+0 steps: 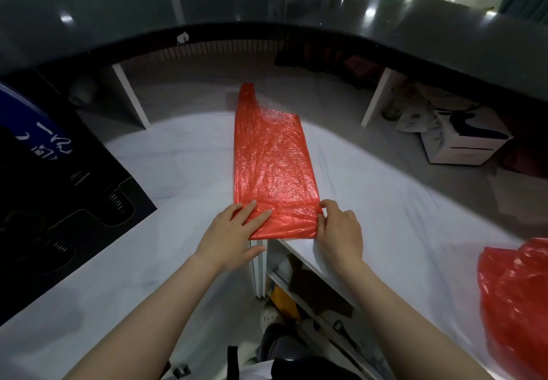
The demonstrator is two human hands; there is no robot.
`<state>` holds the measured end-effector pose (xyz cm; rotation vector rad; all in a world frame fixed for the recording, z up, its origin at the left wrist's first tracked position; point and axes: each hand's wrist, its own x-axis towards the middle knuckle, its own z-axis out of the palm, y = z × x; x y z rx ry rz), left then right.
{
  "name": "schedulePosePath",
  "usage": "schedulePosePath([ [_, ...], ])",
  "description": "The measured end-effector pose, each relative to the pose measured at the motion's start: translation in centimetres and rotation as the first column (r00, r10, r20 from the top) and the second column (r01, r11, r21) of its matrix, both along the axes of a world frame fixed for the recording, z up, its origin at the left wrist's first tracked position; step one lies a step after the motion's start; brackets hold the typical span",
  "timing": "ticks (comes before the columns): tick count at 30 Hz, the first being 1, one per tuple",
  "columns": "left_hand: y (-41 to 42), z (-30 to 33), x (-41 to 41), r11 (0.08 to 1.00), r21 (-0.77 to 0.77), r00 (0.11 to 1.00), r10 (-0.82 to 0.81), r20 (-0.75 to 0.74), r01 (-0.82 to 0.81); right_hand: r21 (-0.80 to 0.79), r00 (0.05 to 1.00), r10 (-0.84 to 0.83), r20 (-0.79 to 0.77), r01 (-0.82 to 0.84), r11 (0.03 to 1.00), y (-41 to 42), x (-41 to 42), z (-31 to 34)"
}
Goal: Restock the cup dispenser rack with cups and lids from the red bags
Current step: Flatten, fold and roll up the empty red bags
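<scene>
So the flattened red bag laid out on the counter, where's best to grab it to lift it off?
Probably the near folded end of the flattened red bag, coming from the person's side. That end hangs at the white counter edge, where the left hand presses it flat and the right hand pinches its corner; the doubled fold gives fingers something to get under. The far handle end is thin and loose.

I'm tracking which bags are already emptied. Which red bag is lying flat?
The red bag at the centre, smoothed flat on the white counter under both hands. The other red bag, at the right edge, is crumpled and bunched up.
</scene>
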<state>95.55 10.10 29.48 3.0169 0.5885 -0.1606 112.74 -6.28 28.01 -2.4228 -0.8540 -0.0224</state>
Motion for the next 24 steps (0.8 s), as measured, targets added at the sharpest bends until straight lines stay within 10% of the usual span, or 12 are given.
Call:
schedulePosePath([
  [7, 0.1, 1.3, 0.1, 1.0, -0.03, 0.999, 0.011, 0.04, -0.01, -0.039, 0.999, -0.019, -0.042, 0.017, 0.999, -0.1, 0.0, 0.0],
  [12, -1.4, 1.4, 0.3, 0.951, 0.242, 0.967, -0.225, 0.12, 0.191, -0.074, 0.998, 0.035, 0.048, -0.032, 0.997, 0.1, -0.2, 0.6],
  [24, -1.6, -1.6, 0.0, 0.997, 0.019, 0.997, -0.072, 0.008, 0.071, -0.202, 0.994, 0.018, 0.106, 0.004, 0.979, 0.4, -0.4, 0.5],
])
